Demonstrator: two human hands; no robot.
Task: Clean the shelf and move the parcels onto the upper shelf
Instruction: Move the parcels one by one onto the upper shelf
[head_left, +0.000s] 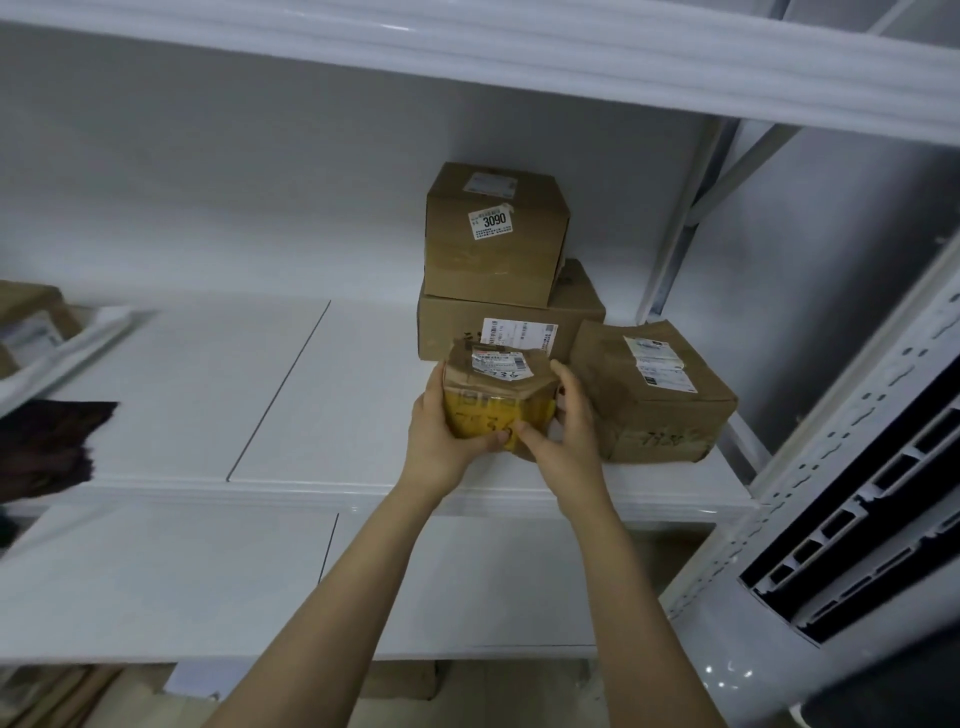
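Gripping a small crumpled parcel with yellow tape across its front, the left hand wraps its left side and the right hand its right, thumbs nearly meeting on the near face, so both hands are clamped on it. It sits at the upper shelf, near the front edge; whether it rests on the board or is held just above it cannot be told. Directly behind it stands a flat wide box with a white label, and on top of that a taller box marked 3090. Just to the right, close to the right hand's knuckles, is another brown box with a label on top. A dark cloth lies at the shelf's left end, well apart from the parcels. Beyond it a further box shows on a neighbouring rack. A lower shelf board runs beneath the forearms, and a perforated white upright stands at the right.
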